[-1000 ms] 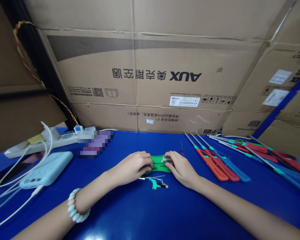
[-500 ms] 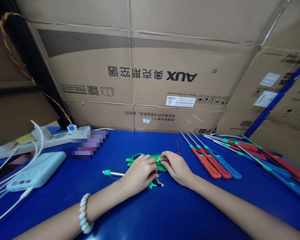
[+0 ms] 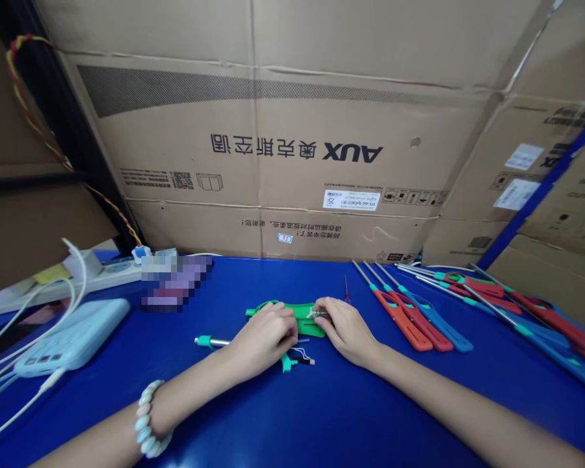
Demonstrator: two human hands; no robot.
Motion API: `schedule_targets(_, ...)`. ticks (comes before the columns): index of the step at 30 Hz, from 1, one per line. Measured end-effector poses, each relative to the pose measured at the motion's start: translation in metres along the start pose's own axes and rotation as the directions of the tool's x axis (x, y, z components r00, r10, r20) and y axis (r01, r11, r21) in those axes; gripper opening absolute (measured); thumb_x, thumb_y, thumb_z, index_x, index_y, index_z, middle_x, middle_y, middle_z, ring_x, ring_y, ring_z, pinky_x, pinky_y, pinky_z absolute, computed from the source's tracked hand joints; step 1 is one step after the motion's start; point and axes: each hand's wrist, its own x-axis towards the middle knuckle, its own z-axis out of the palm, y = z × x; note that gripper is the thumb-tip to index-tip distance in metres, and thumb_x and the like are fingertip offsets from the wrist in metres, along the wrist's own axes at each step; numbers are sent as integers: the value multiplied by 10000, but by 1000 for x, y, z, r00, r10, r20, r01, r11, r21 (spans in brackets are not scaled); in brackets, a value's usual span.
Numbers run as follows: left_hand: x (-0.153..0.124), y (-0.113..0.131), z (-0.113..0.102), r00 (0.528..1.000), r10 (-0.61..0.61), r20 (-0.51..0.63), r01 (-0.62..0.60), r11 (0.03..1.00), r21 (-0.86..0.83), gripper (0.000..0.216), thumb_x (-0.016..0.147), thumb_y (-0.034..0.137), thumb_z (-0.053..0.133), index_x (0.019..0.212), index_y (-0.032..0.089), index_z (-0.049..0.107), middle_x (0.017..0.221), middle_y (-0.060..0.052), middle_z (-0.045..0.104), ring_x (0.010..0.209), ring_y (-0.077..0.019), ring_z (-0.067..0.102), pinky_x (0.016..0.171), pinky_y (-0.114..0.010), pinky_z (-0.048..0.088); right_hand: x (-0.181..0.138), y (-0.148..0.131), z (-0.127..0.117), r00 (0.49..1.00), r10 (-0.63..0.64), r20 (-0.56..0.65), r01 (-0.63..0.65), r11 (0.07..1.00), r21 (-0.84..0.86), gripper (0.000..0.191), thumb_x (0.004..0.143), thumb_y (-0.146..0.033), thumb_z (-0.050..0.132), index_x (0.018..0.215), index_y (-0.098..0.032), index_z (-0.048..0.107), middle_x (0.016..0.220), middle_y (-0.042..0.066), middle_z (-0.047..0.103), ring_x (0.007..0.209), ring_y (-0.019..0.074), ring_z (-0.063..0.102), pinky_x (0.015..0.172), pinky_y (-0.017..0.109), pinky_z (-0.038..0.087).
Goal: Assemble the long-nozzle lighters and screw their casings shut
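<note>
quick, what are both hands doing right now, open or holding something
Left hand: curled beside the green casing; grip hidden, cannot tell.
Right hand: closed on a small part.

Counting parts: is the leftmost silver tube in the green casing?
Out: the silver tube lies in front of the green casing, partly hidden.

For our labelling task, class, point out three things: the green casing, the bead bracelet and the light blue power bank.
Green casing (image 3: 299,311): head view, on its bare surface.
Bead bracelet (image 3: 142,423): head view, on a bead.
Light blue power bank (image 3: 78,333): head view, on its top face.
</note>
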Motion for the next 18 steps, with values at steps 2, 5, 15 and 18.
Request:
schedule_targets(2,0,-3,-3,999,-26,-21,24,998,-66,133,853,138,549,731,166,594,749,-3,617,766,-174,536,759,-293,357,-1,1,0,1000,-4,0,4,1000,5,51,941,-231,410,941,-203,452,838,50,610,746,193,583,696,316,455)
schedule_targets(5,-1,-8,-10,996,-90,-11,86,974,-207,119,860,190,544,757,172,599,730,10,602,712,-151,541,705,-258,376,-2,2,1,1000,-10,9,10,1000,4,52,939,-233,416,952,-200,454,844,52,613,752,193,584,697,315,452)
schedule_targets(15,0,-8,-3,1000,-21,-1,21,977,-211,54,869,199,588,854,192,640,853,-2,642,841,-171,546,830,-318,361,-1,1,1,999,-47,3,47,999,-16,106,951,-262,386,949,-190,463,826,59,618,718,192,580,661,312,445)
schedule_targets(18,2,0,6,1000,-19,-17,18,999,-33,67,849,184,624,788,185,651,817,-8,641,836,-191,507,787,-328,329,-1,1,1,999,-48,9,48,999,-12,99,947,-257,392,947,-191,466,828,59,619,726,193,584,663,310,445)
